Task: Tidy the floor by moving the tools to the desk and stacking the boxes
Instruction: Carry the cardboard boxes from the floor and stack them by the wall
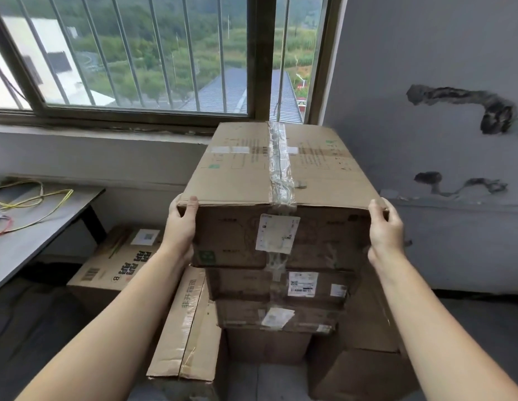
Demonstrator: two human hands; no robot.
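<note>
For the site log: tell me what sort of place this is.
Probably a storeroom or spare workroom: taped cardboard boxes stacked by a barred window, a desk with loose wires, and a scarred wall.

Green "非开箱面" on leaning box [191, 322], "B" on left box [116, 264]

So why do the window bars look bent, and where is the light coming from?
Head view: the wide-angle lens bows the window bars and frame; daylight enters through that window, glinting off the tape on the top box; left hand and right hand look slightly soft, the floor dim.
</note>
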